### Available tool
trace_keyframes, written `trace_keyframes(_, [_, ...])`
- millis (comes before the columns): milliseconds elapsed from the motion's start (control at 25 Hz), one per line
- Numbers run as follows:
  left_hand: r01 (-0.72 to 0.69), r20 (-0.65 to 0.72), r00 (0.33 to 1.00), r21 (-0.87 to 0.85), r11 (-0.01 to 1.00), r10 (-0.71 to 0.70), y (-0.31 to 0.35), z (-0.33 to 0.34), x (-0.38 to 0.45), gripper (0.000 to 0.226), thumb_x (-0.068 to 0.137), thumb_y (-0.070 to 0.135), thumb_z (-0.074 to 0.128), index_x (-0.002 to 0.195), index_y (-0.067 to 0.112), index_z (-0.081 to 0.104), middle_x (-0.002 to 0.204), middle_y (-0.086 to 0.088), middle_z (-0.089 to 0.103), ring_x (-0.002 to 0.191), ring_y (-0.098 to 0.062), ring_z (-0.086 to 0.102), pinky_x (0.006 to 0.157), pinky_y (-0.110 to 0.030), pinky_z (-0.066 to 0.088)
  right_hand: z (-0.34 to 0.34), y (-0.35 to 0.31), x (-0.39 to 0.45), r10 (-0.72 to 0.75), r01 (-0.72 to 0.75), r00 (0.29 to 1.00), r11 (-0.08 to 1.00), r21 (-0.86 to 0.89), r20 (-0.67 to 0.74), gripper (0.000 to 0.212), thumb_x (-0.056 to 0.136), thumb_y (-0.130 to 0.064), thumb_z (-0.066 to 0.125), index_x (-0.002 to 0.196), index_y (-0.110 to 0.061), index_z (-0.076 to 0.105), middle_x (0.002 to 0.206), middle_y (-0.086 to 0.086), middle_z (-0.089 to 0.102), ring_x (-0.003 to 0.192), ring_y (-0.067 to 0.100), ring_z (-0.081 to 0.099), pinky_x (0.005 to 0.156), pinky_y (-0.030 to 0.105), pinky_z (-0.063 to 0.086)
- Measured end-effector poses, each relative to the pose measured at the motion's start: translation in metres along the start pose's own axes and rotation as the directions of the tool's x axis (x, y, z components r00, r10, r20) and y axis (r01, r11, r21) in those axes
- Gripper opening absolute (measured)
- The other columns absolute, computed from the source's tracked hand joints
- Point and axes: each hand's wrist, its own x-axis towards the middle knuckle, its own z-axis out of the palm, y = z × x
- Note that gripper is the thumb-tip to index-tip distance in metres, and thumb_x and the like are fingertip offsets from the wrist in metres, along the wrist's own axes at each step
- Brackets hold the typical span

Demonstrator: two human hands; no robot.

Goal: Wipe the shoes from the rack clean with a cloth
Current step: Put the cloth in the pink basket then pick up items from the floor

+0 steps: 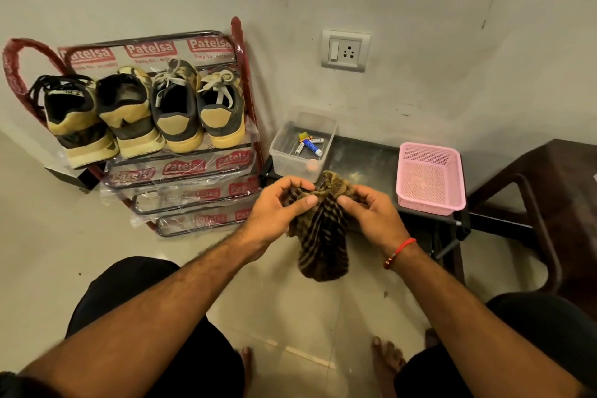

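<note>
Hands: left hand [274,207] and right hand [374,213] both grip the cloth [323,236] at its top, thumbs and fingers pinched on the fabric, knuckles near each other.
Cloth: striped, dark and tan, bunched between the hands, its lower end hanging free below them above the floor [290,317].
Shoes: four shoes [145,113] in a row on the top shelf of the rack [181,171], heels outward, well apart from the hands, up and to their left.
Rack: red-framed, plastic-wrapped, against the wall; lower shelves bare.
Table: low dark table [365,158] just beyond the hands carries a clear box [284,155] and a pink basket [429,178].
Person: seated, knees apart, bare feet on the floor, red thread on the right wrist.
</note>
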Motion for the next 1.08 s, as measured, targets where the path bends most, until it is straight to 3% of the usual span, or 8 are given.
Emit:
trace_keyframes(240, [0.016,-0.114,0.993,-0.195,0.981,-0.039,0.009,-0.011,0.006,0.026,0.094,-0.003,0.06,0.101,0.019,0.073,0.101,-0.001,0.073,0.094,-0.014,0.067,0.071,-0.027,0.053,-0.006,-0.003,0.005,0.093,-0.095,0.994,0.994,-0.046,-0.053,0.042,0.086,0.019,0.042,0.081,-0.011,0.072,0.075,0.001,0.072,0.079,0.022,0.067,0.067,0.024,0.055])
trace_keyframes(360, [-0.026,-0.026,0.999,-0.013,1.0,0.025,0.009,-0.009,0.001,0.035,0.09,-0.004,0.056,0.084,0.025,0.073,0.092,0.005,0.07,0.093,-0.01,0.063,0.076,-0.025,0.052,-0.007,-0.002,0.006,0.001,-0.001,1.0,1.0,0.006,-0.012,0.034,0.091,0.005,0.061,0.116,-0.018,0.065,0.108,0.003,0.071,0.104,0.02,0.066,0.088,0.031,0.053])
trace_keyframes(480, [-0.086,0.101,0.992,0.073,0.994,0.078,0.01,-0.002,-0.005,0.028,0.094,-0.006,0.057,0.089,0.018,0.071,0.094,0.008,0.071,0.095,-0.007,0.066,0.084,-0.025,0.054,0.004,0.005,0.004,0.03,-0.025,0.963,0.999,-0.019,0.266,0.074,0.081,-0.029,0.08,0.143,-0.036,0.042,0.131,0.001,0.063,0.121,0.012,0.061,0.103,0.03,0.05])
trace_keyframes(640, [-0.164,0.151,0.978,0.126,0.978,0.144,0.01,-0.003,-0.006,0.019,0.093,-0.006,0.064,0.095,0.012,0.07,0.091,0.011,0.071,0.09,-0.008,0.067,0.077,-0.022,0.054,0.007,0.009,0.002,0.002,0.056,0.971,0.97,-0.238,0.239,0.037,0.083,-0.041,0.073,0.111,-0.018,0.071,0.099,0.007,0.075,0.097,0.023,0.071,0.093,0.052,0.055])
trace_keyframes(760, [-0.212,0.074,0.977,0.164,0.963,0.202,0.013,-0.003,-0.007,0.018,0.089,-0.004,0.071,0.096,0.013,0.07,0.094,0.005,0.072,0.09,-0.015,0.069,0.077,-0.039,0.059,0.002,0.006,0.002,0.056,0.027,0.948,0.967,-0.252,0.314,0.025,0.089,-0.033,0.071,0.104,-0.013,0.072,0.094,0.005,0.075,0.089,0.019,0.072,0.079,0.039,0.058])
trace_keyframes(840, [-0.258,0.006,0.965,0.175,0.95,0.261,0.015,-0.004,-0.004,0.021,0.087,-0.003,0.073,0.1,0.013,0.07,0.1,-0.001,0.071,0.094,-0.012,0.07,0.076,-0.031,0.06,0.004,0.006,0.0,0.105,0.003,0.926,0.958,-0.286,0.362,0.027,0.089,-0.034,0.072,0.1,-0.009,0.073,0.088,0.005,0.075,0.08,0.014,0.07,0.073,0.031,0.053])
trace_keyframes(960, [-0.067,0.042,0.997,0.124,0.99,0.062,0.015,-0.012,0.001,0.043,0.084,0.014,0.08,0.123,0.017,0.063,0.113,-0.001,0.074,0.108,-0.01,0.07,0.086,-0.027,0.059,0.003,0.003,0.0,0.047,-0.015,0.97,0.991,-0.132,0.24,0.043,0.09,-0.04,0.071,0.097,0.002,0.07,0.095,0.028,0.069,0.082,0.024,0.064,0.078,0.038,0.049])
trace_keyframes(1080, [0.155,0.233,0.94,0.364,0.918,-0.251,0.012,-0.019,0.0,0.053,0.078,0.031,0.083,0.125,0.022,0.063,0.105,-0.001,0.077,0.101,-0.013,0.073,0.09,-0.035,0.057,-0.002,-0.01,0.001,0.116,-0.128,0.989,0.981,0.147,0.086,0.041,0.093,-0.035,0.067,0.105,0.004,0.066,0.103,0.025,0.069,0.093,0.028,0.066,0.084,0.042,0.052])
